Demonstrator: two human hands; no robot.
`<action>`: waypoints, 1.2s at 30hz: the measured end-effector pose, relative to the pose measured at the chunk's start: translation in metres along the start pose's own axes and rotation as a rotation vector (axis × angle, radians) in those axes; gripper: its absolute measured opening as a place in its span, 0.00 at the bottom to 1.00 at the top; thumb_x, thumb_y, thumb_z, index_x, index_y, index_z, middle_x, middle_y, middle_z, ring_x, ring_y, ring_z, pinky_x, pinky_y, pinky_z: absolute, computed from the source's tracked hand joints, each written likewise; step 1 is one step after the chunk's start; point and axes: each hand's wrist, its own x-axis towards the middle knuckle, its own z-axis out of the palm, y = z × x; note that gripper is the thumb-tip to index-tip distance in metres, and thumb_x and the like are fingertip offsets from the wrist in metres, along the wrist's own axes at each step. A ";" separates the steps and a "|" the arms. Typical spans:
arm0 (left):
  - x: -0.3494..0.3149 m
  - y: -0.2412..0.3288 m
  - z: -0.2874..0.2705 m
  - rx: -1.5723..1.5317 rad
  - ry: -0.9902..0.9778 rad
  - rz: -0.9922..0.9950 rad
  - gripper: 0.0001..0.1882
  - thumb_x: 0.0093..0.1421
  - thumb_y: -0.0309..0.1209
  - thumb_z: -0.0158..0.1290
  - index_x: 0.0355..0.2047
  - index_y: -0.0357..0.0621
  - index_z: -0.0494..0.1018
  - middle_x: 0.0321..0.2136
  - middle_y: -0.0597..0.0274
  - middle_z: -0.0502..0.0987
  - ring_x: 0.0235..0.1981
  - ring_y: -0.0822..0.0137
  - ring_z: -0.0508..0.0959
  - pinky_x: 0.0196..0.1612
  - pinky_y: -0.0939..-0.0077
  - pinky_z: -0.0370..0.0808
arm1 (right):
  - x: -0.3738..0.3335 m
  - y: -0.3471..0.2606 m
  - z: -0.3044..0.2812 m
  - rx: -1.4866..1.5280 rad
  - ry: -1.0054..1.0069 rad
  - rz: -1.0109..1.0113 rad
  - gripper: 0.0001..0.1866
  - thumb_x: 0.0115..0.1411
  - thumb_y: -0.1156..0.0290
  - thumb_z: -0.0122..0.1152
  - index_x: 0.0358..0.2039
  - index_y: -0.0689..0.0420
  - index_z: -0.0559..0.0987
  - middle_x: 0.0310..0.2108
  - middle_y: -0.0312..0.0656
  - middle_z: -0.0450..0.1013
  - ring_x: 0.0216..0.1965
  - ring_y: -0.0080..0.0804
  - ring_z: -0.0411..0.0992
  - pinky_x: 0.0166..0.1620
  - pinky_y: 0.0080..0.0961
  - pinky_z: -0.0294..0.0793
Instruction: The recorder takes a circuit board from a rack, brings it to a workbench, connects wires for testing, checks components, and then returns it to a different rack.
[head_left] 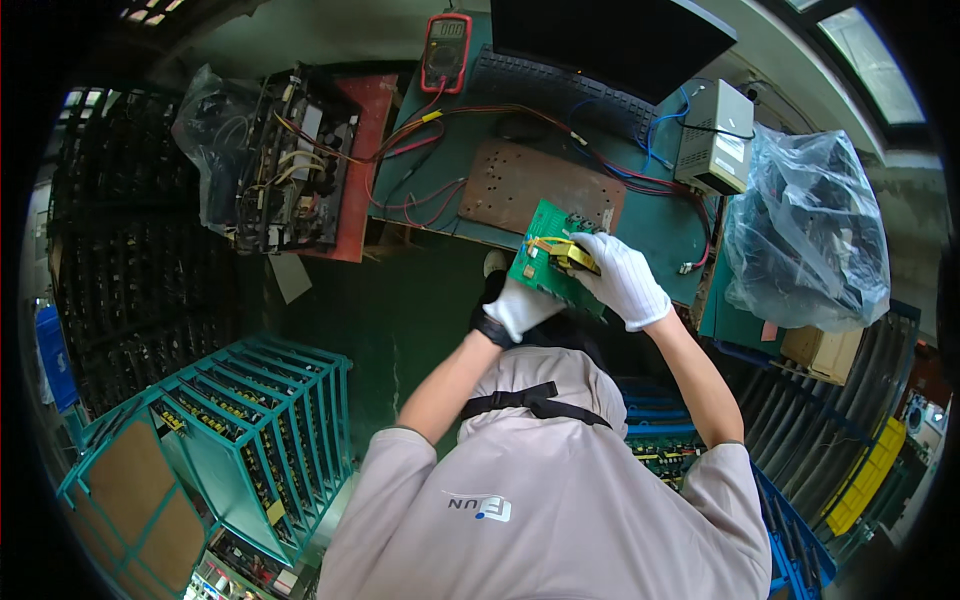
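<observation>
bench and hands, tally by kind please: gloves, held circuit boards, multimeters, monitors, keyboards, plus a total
Gloves: 2
Held circuit board: 1
Multimeter: 1
Monitor: 1
Keyboard: 1
Total: 6

Worn on my head, the wide fisheye looks down: my shirt (560,460) nearest, left hand (522,308) and right hand (626,278) farther, workbench (655,240) beyond.
</observation>
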 end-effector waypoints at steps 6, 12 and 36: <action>0.044 -0.057 -0.150 0.289 0.203 -0.138 0.20 0.75 0.41 0.47 0.57 0.41 0.76 0.55 0.55 0.80 0.55 0.57 0.80 0.60 0.63 0.75 | 0.072 0.040 0.057 -0.142 -0.058 -0.004 0.24 0.60 0.64 0.68 0.56 0.55 0.77 0.38 0.47 0.78 0.39 0.47 0.80 0.41 0.41 0.79; 0.139 -0.088 -0.225 1.144 -0.084 0.309 0.28 0.64 0.38 0.57 0.64 0.50 0.69 0.69 0.55 0.66 0.68 0.48 0.66 0.67 0.49 0.66 | 0.130 0.065 0.101 -0.262 -0.092 -0.064 0.23 0.62 0.66 0.64 0.57 0.56 0.76 0.36 0.47 0.77 0.36 0.47 0.79 0.38 0.43 0.79; 0.171 -0.093 -0.236 1.314 -0.447 0.231 0.37 0.64 0.46 0.59 0.71 0.55 0.63 0.75 0.65 0.57 0.73 0.47 0.58 0.73 0.44 0.57 | 0.160 0.065 0.136 -0.273 -0.246 0.034 0.22 0.61 0.67 0.65 0.56 0.55 0.78 0.40 0.51 0.78 0.38 0.51 0.80 0.40 0.46 0.80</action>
